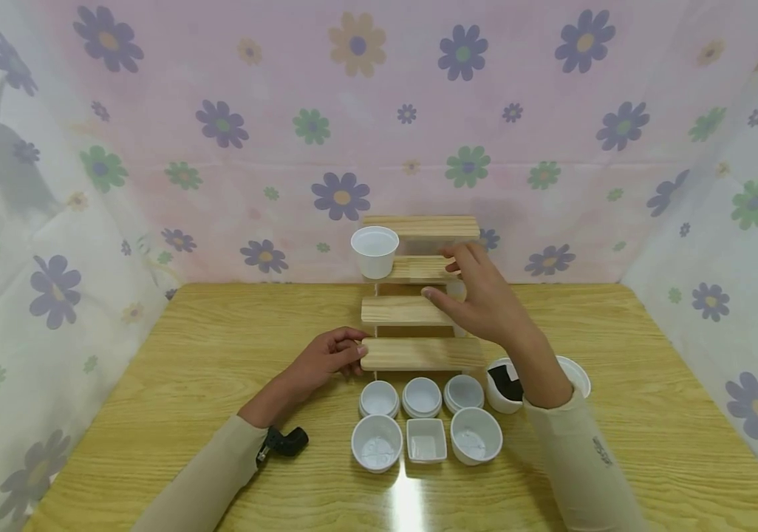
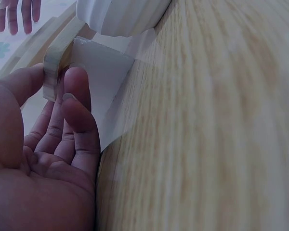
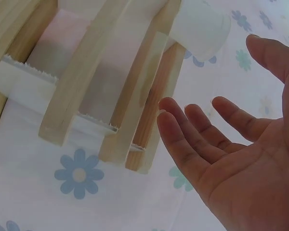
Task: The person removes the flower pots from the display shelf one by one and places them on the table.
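Note:
A stepped wooden display stand [image 1: 412, 355] with white side supports stands at the back middle of the table. My left hand [image 1: 326, 356] grips the left end of its lowest board; in the left wrist view, thumb and index finger lie on either side of the board end [image 2: 51, 72]. My right hand [image 1: 488, 301] hovers at the right of the upper boards, holding nothing. Its fingers are spread and slightly bent in the right wrist view, apart from the boards [image 3: 82, 72]. A white cup [image 1: 375, 253] sits at the left end of an upper board.
White round bowls [image 1: 377, 443] and a small square dish [image 1: 426, 441] stand in rows before the stand. Right of them, partly behind my forearm, is a white container [image 1: 502, 403] with something black in it. Flowered cloth [image 1: 272, 148] hangs behind and at both sides.

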Tool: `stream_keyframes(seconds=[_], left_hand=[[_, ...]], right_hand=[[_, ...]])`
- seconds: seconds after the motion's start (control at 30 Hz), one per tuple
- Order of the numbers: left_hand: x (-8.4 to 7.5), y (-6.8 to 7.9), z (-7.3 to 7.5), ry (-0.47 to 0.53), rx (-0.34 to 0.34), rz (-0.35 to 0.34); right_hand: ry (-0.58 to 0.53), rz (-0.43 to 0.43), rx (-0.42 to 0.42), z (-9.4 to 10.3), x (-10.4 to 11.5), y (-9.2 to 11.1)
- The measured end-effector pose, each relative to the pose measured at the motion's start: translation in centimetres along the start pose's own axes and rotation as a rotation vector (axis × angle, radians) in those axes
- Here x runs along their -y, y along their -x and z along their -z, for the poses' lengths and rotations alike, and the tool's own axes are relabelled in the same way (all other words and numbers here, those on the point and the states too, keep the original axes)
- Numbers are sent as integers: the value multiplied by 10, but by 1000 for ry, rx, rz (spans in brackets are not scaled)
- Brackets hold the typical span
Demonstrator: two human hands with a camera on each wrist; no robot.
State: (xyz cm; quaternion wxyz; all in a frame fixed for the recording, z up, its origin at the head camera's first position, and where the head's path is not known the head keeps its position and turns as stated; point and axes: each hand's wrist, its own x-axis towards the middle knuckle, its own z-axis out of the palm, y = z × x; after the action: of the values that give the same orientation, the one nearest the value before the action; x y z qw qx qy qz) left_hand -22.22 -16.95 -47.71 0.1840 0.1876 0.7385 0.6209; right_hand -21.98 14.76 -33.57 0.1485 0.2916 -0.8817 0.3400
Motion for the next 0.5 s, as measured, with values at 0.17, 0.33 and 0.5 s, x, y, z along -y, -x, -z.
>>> stream_keyframes(seconds=[0.17, 0.33, 0.5], left_hand=[[2, -1, 0, -2, -3, 2], [3, -2, 0, -13, -4, -2], [2, -1, 0, -9, -6, 3]], right_hand=[[-4, -1, -10, -4, 1, -4], [-17, -4, -5, -8, 3, -7], [-21, 14, -7, -10, 2, -9]])
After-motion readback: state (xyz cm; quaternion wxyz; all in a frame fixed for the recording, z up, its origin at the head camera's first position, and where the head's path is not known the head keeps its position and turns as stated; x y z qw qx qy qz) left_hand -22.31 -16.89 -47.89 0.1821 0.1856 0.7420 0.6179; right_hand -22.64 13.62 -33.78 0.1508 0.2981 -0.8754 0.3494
